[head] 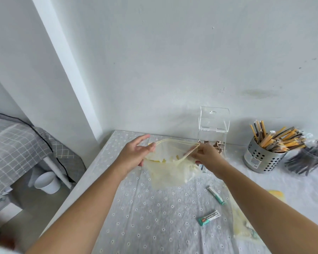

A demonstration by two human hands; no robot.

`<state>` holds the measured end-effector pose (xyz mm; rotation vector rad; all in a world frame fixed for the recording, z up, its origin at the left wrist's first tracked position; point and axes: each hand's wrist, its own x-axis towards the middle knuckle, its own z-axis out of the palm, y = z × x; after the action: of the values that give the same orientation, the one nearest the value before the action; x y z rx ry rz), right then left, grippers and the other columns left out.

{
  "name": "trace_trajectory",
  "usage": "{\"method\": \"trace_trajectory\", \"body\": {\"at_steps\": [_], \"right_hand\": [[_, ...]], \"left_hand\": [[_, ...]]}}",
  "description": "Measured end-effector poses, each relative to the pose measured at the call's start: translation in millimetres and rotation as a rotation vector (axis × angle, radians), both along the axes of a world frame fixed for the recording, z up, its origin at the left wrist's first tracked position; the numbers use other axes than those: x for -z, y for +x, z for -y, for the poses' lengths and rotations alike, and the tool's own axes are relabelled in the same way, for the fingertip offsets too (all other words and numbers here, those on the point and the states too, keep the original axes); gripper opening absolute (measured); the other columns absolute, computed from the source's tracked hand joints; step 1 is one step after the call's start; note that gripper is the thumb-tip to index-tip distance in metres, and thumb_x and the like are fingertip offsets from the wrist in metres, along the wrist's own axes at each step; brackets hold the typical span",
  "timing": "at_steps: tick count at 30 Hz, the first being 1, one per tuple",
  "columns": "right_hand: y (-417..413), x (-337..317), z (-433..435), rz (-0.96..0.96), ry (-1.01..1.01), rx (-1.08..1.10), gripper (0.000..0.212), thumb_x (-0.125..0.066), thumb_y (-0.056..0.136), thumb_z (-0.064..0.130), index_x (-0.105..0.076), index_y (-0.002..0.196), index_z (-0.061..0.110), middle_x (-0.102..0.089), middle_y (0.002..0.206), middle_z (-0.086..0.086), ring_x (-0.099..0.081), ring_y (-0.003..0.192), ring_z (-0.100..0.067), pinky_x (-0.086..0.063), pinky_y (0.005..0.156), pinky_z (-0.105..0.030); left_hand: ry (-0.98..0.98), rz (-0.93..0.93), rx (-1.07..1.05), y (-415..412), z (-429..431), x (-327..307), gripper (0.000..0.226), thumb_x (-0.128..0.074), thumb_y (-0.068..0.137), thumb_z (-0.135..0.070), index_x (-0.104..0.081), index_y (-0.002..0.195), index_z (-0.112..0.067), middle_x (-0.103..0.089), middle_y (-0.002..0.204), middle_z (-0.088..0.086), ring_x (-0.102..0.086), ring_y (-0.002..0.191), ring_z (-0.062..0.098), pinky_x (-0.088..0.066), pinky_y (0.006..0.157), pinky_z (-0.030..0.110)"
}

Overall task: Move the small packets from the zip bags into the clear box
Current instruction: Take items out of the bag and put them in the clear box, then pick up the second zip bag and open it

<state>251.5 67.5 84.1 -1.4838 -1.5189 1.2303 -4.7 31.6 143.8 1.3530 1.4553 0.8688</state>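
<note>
Both bare arms reach forward over a table (136, 226) covered in a pale grey cloth printed with small white flowers. The left hand (136, 153) pinches the left end of the rim of a yellowish, see-through zip bag (167, 175), with its forefinger stretched out past the rim. The right hand (207, 155) pinches the right end of the same rim, fingers curled. Between them the bag's mouth is pulled wide, and the bag hangs down to the tabletop with pale yellow pieces faintly visible inside. Just behind the right hand, against the white wall, stands the clear box (214, 125), its lid tipped up, with small brown packets (218, 143) in its bottom. Two teal-and-white packets (208, 217) lie loose on the cloth near the right forearm. A second zip bag (240, 222) lies flat, partly hidden by that forearm. At right stands a perforated metal holder (259, 160) full of yellow and brown sticks, beside a container of dark sticks (308, 160). A white bucket (47, 182) sits on the floor at left.
</note>
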Motion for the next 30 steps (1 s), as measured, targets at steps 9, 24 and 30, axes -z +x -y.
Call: {"method": "trace_trajectory", "body": {"at_steps": [9, 24, 30], "right_hand": [[-46.1, 33.3, 18.9, -0.359, -0.267, 0.151, 0.01, -0.054, 0.094, 0.012, -0.057, 0.085, 0.013, -0.074, 0.072, -0.001, -0.072, 0.06, -0.016, -0.058, 0.056, -0.029], [-95.7, 83.7, -5.5, 0.083, -0.263, 0.352, 0.035, -0.055, 0.094, 0.027, -0.054, 0.125, 0.01, -0.064, 0.115, -0.008, -0.062, 0.098, -0.023, -0.051, 0.086, -0.037], [-139.8, 91.7, 24.5, 0.596, 0.167, 0.082, 0.033, -0.05, 0.095, 0.029, -0.052, 0.126, 0.02, -0.054, 0.134, 0.001, -0.047, 0.125, -0.017, -0.034, 0.109, -0.032]], "left_hand": [[-0.314, 0.034, -0.006, -37.7, 20.8, 99.3, 0.048, -0.073, 0.074, -0.046, -0.064, 0.101, -0.007, -0.068, 0.098, -0.001, -0.064, 0.084, 0.016, -0.045, 0.075, 0.031], [-0.142, -0.486, -0.178, -69.4, 16.6, 181.2, 0.041, -0.059, 0.088, -0.041, -0.051, 0.116, -0.012, -0.057, 0.102, 0.0, -0.06, 0.096, 0.026, -0.046, 0.069, 0.029], [0.218, -0.902, 0.005, -69.2, 8.9, 181.9, 0.057, -0.054, 0.089, -0.035, -0.038, 0.139, -0.015, -0.036, 0.148, 0.005, -0.035, 0.134, 0.025, -0.036, 0.105, 0.041]]}}
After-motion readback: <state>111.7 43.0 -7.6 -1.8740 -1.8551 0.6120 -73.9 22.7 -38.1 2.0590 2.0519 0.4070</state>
